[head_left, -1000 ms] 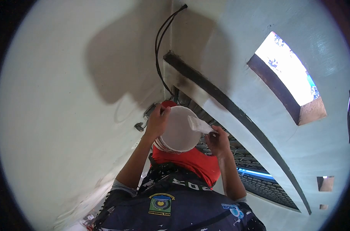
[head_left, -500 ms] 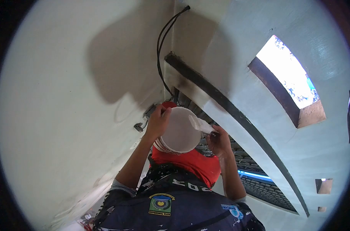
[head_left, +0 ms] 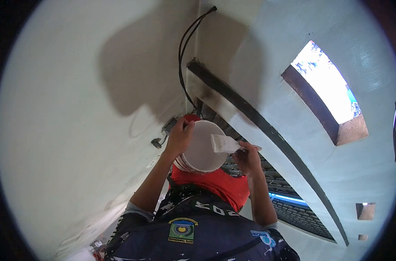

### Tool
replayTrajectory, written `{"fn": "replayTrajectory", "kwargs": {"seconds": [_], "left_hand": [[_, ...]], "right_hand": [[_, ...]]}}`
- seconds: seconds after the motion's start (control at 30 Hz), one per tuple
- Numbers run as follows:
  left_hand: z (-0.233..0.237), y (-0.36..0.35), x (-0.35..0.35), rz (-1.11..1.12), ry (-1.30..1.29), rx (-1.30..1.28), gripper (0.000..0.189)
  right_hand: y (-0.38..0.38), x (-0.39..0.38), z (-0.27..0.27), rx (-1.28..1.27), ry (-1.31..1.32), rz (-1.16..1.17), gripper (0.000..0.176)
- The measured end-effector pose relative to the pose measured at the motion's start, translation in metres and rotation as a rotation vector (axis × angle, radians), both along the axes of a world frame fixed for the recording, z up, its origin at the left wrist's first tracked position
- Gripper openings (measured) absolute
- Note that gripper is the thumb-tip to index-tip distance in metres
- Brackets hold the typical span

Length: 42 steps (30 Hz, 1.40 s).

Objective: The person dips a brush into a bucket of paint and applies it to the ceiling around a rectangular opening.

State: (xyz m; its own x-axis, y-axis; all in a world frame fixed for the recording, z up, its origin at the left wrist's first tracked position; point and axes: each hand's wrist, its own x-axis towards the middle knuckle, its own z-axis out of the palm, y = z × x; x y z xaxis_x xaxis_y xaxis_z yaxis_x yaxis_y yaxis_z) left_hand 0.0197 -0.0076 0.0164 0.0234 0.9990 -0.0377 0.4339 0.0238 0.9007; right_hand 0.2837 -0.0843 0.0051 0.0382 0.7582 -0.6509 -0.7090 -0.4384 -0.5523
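My left hand (head_left: 180,138) is closed on the rim of a white paint bucket (head_left: 201,150), holding it in front of my red clothing. The bucket's mouth faces up toward me, and its inside looks pale. A paintbrush (head_left: 224,143) with white-coated bristles lies across the bucket's right rim, its bristle end over the opening. My right hand (head_left: 248,158) is closed around the brush handle, just outside the rim. Part of the handle sticks out past my fingers on the right.
Pale walls meet in a corner behind the bucket. A looped black cable (head_left: 181,58) hangs there. One dark beam-like strip (head_left: 267,126) slants down the right wall, beside a bright square opening (head_left: 326,82). A small dark box (head_left: 169,125) and fittings sit left of the bucket.
In my right hand the brush has turned: it slanted down to the right before and now lies nearly level, its handle end showing. The bucket and my left hand stay about where they were.
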Motion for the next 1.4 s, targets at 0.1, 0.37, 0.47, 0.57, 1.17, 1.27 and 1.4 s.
{"fn": "replayTrajectory", "kwargs": {"seconds": [0.1, 0.37, 0.47, 0.57, 1.17, 1.27, 1.4], "left_hand": [[-0.001, 0.000, 0.000, -0.005, -0.008, 0.019, 0.036], [-0.002, 0.001, 0.001, 0.003, 0.015, -0.017, 0.036], [0.000, 0.000, 0.000, 0.009, 0.019, 0.013, 0.036], [0.001, 0.001, 0.000, 0.001, 0.003, -0.030, 0.035], [0.002, 0.000, -0.002, 0.013, -0.034, -0.010, 0.035], [0.001, 0.001, -0.003, 0.012, -0.033, -0.020, 0.035], [-0.002, 0.001, -0.003, 0.004, -0.035, -0.015, 0.034]], "right_hand": [[0.001, 0.000, 0.002, 0.006, 0.011, -0.019, 0.026], [0.000, 0.001, 0.003, 0.011, -0.107, -0.004, 0.026], [0.002, -0.001, 0.006, 0.021, -0.068, 0.007, 0.026], [0.002, 0.001, 0.000, 0.030, -0.004, -0.014, 0.024], [0.007, -0.003, -0.002, 0.050, 0.416, 0.005, 0.020], [0.005, -0.003, 0.007, 0.112, 0.344, 0.065, 0.020], [0.003, -0.004, 0.005, 0.078, 0.109, 0.033, 0.017]]}}
